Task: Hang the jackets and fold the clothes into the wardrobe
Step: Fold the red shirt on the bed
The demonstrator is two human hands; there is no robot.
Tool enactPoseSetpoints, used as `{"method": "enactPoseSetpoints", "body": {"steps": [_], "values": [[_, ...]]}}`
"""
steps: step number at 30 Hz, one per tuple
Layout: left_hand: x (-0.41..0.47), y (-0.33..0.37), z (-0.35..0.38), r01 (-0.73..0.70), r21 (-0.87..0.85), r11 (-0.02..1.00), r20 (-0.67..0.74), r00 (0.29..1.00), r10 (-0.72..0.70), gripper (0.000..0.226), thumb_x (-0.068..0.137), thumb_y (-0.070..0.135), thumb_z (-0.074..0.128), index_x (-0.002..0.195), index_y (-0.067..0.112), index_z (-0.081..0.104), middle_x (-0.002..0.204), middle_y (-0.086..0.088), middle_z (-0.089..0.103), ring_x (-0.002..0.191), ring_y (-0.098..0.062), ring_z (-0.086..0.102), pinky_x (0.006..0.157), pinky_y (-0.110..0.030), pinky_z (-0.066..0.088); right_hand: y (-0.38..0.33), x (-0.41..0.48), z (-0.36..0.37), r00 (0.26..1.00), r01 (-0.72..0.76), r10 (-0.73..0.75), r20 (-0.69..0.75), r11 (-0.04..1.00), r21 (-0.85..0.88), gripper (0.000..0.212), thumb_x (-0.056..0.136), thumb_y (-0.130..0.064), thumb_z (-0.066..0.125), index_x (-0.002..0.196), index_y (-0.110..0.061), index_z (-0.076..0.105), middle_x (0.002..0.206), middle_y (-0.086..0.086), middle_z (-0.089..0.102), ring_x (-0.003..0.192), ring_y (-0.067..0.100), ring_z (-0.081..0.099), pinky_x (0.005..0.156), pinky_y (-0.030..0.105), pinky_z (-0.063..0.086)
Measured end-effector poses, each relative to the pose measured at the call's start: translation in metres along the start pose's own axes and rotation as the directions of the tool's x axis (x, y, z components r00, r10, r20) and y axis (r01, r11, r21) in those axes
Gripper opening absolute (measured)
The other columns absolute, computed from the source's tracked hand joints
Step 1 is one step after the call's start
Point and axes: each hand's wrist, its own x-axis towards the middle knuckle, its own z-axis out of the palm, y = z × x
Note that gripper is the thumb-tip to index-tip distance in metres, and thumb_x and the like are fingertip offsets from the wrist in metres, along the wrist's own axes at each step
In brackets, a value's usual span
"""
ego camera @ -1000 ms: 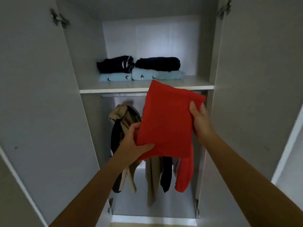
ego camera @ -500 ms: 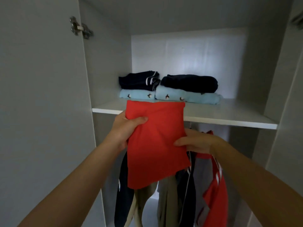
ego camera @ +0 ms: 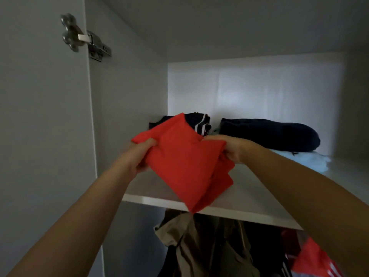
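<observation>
- One red folded cloth is the thing being worked on. It is up in the air over the front part of the shelf. It is tilted, and its low corner dips past the shelf's front edge. I cannot tell if it touches the board.
- Two hands hold it. The left hand grips the left edge, with its fingers curled over the top. The right hand grips the right edge, with its fingers curled into the folds.
- I think the step is putting a folded piece away on the shelf. The folding looks done. The setting down is not done yet.
- The next move, I guess, calls for laying the cloth flat. It can go on the bare board at the front or on top of a pile. Both hands need to let go softly so the folds do not open. The loose layers on the right side look like they could slip.
- Just behind the cloth, on the left, sits a dark striped piece.
- On the right, a dark blue piece lies on a light blue piece.
- The shelf is white and smooth.
- Under the shelf hang the jackets: a tan jacket and a red jacket with white stripes.
- On the left, the wardrobe door stands open, with a metal hinge near the top.
- The back wall of the wardrobe is white and lit up.
</observation>
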Motion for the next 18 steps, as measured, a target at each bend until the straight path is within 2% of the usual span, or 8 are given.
{"method": "enactPoseSetpoints", "body": {"steps": [2,4,7,8,10,12,14,18], "values": [[0.015,-0.006,-0.016,0.050,0.144,0.988,-0.019,0.999,-0.048,0.041,0.088,0.025,0.063,0.122,0.005,0.052,0.093,-0.015,0.062,0.062,-0.018,0.058,0.037,-0.022,0.048,-0.004,0.032,0.001,0.997,-0.068,0.064,-0.031,0.986,-0.154,0.019,0.093,-0.020,0.056,0.079,-0.009,0.063,0.061,0.005,0.067,0.051,0.016,0.065,0.048,0.024,0.052],[0.020,-0.013,-0.030,0.058,0.501,0.864,-0.030,0.998,-0.050,0.050,0.088,0.035,0.063,0.119,-0.002,0.052,0.083,-0.017,0.063,0.057,-0.023,0.062,0.044,-0.026,0.052,-0.006,0.056,0.003,0.994,-0.108,0.096,-0.057,0.948,-0.300,0.009,0.093,-0.016,0.057,0.094,-0.009,0.060,0.080,0.006,0.065,0.064,0.015,0.062,0.058,0.027,0.052],[0.025,-0.017,-0.044,0.061,0.990,0.126,-0.092,0.964,0.250,0.064,0.081,0.059,0.055,0.123,0.012,0.045,0.110,-0.011,0.062,0.095,-0.029,0.063,0.072,-0.031,0.046,-0.016,0.072,0.010,0.988,-0.013,-0.090,-0.125,0.763,-0.646,0.004,0.093,-0.015,0.055,0.091,-0.014,0.058,0.084,0.003,0.057,0.070,0.014,0.053,0.065,0.030,0.046],[0.025,-0.012,-0.042,0.011,0.999,0.042,-0.026,0.924,0.381,0.063,0.080,0.059,0.054,0.125,0.016,0.044,0.115,-0.009,0.060,0.102,-0.029,0.060,0.073,-0.033,0.042,-0.021,0.070,0.017,0.970,0.062,-0.215,-0.112,0.666,-0.743,0.018,0.092,-0.013,0.053,0.074,-0.016,0.053,0.071,0.001,0.051,0.061,0.011,0.045,0.063,0.029,0.041],[0.033,-0.002,-0.032,-0.274,0.959,0.073,0.204,0.847,0.490,0.056,0.086,0.049,0.053,0.132,0.018,0.043,0.126,-0.006,0.056,0.112,-0.027,0.055,0.082,-0.034,0.042,-0.026,0.062,0.040,0.926,0.204,-0.376,-0.017,0.540,-0.817,0.030,0.091,-0.015,0.049,0.061,-0.016,0.044,0.061,0.000,0.040,0.055,0.011,0.037,0.058,0.031,0.035],[0.046,0.000,-0.018,-0.502,0.850,0.162,0.411,0.823,0.393,0.050,0.095,0.032,0.047,0.142,0.017,0.038,0.142,-0.007,0.045,0.126,-0.023,0.046,0.099,-0.030,0.035,-0.014,0.053,0.066,0.909,0.255,-0.408,0.083,0.390,-0.885,0.023,0.095,-0.028,0.046,0.086,-0.011,0.059,0.079,0.001,0.053,0.072,0.014,0.051,0.068,0.032,0.041],[0.056,-0.011,-0.006,-0.531,0.816,0.229,0.518,0.847,0.120,0.049,0.102,0.029,0.034,0.149,0.020,0.025,0.155,-0.002,0.027,0.139,-0.018,0.030,0.109,-0.025,0.022,0.014,0.048,0.078,0.957,0.194,-0.266,0.116,0.291,-0.937,0.042,0.099,-0.039,0.036,0.120,-0.008,0.053,0.114,0.010,0.058,0.105,0.022,0.056,0.085,0.031,0.042],[0.070,-0.037,-0.001,-0.490,0.821,0.293,0.536,0.838,-0.099,0.049,0.103,0.038,0.020,0.151,0.028,0.017,0.158,0.003,0.017,0.140,-0.016,0.026,0.111,-0.029,0.019,0.062,0.043,0.074,0.996,0.026,-0.084,0.004,0.257,-0.966,0.069,0.099,-0.054,0.016,0.152,-0.014,-0.001,0.160,0.011,0.000,0.147,0.026,0.007,0.118,0.047,0.013]]}}
